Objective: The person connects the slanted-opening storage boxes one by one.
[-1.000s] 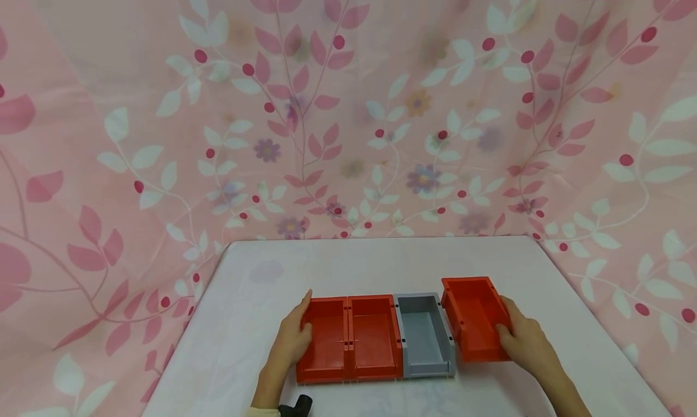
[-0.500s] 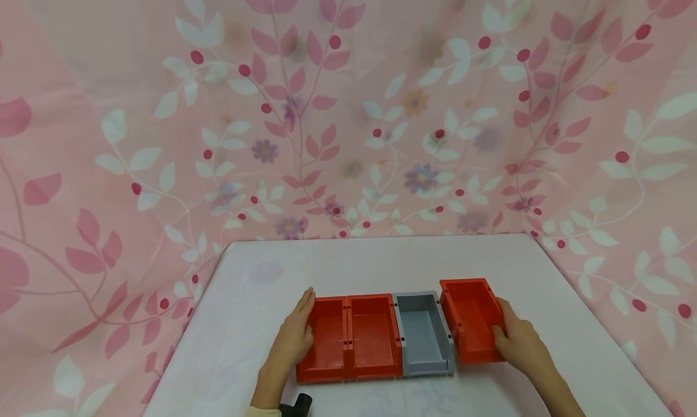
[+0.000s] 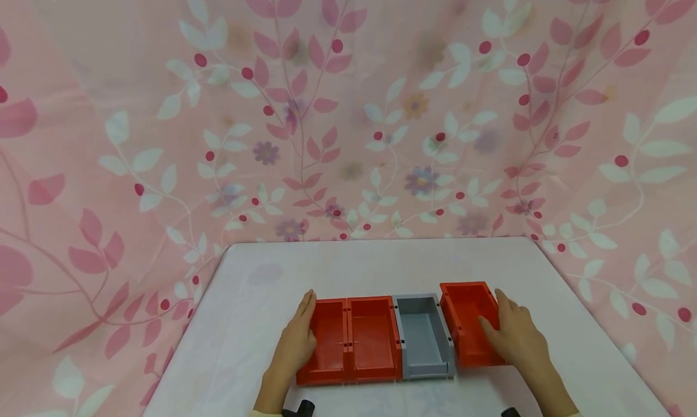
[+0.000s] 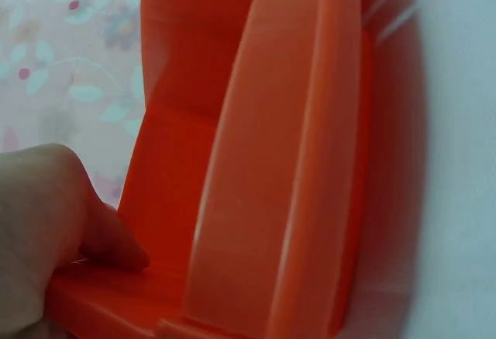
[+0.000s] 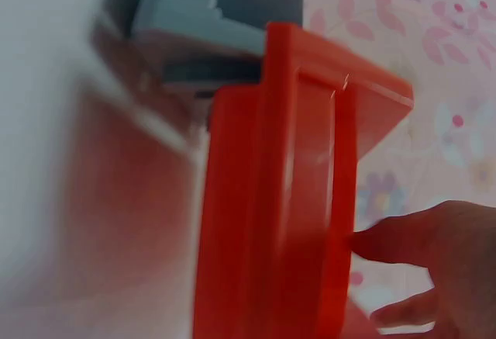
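My left hand [image 3: 296, 341] holds the left wall of the leftmost red storage bin [image 3: 330, 338]; its thumb hooks over the rim in the left wrist view. That bin stands in a row with a second red bin [image 3: 373, 338] and a grey bin [image 3: 425, 335]. To the right, another red bin [image 3: 471, 329] sits slightly tilted against the grey one and a little further back. My right hand [image 3: 518, 335] is at its right wall, fingers along the outside and thumb spread over the inside. In the right wrist view its fingers [image 5: 395, 238] look loose beside the bin [image 5: 302, 199].
The bins stand on a white-covered table [image 3: 376, 265]. Behind it hangs a pink floral curtain [image 3: 348, 132]. Black wrist devices show near both forearms, the left one [image 3: 299, 408] close to the table's front.
The right red bin has shifted slightly left, closer against the grey bin. My right hand has loosened, its thumb now spread away from the wall. The left hand stays almost still.
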`<state>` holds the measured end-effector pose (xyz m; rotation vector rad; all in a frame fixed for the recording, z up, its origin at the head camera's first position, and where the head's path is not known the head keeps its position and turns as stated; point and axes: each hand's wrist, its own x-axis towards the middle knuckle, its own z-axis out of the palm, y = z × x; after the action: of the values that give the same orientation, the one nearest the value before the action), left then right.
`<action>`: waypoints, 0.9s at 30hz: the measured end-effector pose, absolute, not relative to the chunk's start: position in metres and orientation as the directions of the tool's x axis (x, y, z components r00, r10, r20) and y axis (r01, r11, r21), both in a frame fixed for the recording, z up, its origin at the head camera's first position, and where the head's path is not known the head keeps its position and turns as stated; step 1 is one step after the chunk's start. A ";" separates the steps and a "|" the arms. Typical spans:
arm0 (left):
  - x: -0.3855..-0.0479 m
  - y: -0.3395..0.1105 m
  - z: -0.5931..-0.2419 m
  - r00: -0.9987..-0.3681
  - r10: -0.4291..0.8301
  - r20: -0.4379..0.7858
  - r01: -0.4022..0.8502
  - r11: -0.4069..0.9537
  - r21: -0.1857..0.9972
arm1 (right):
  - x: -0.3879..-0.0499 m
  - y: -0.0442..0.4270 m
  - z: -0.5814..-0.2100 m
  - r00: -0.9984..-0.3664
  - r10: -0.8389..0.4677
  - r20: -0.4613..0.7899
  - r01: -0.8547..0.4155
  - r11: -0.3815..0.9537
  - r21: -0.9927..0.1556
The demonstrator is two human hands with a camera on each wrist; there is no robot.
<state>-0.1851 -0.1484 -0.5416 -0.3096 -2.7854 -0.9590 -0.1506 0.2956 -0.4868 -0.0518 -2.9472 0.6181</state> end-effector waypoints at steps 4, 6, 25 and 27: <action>-0.184 -0.147 -0.542 -0.966 0.135 0.220 0.240 0.781 0.576 | -0.165 0.268 -0.478 -0.952 -0.036 0.305 -0.163 0.900 -0.403; -0.184 -0.146 -0.542 -0.966 0.138 0.218 0.241 0.783 0.573 | -0.174 0.254 -0.478 -0.929 -0.100 0.357 -0.250 0.880 -0.404; -0.185 -0.151 -0.540 -0.963 0.159 0.217 0.258 0.773 0.580 | -0.203 0.211 -0.500 -0.948 -0.183 0.258 -0.269 0.897 -0.352; -0.184 -0.150 -0.541 -0.964 0.156 0.217 0.256 0.773 0.581 | -0.204 0.211 -0.504 -0.947 -0.181 0.266 -0.268 0.901 -0.341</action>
<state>-0.1842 -0.1504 -0.5411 -0.3289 -2.8092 -0.9541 -0.2036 0.2109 -0.5044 0.3405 -2.8376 0.5561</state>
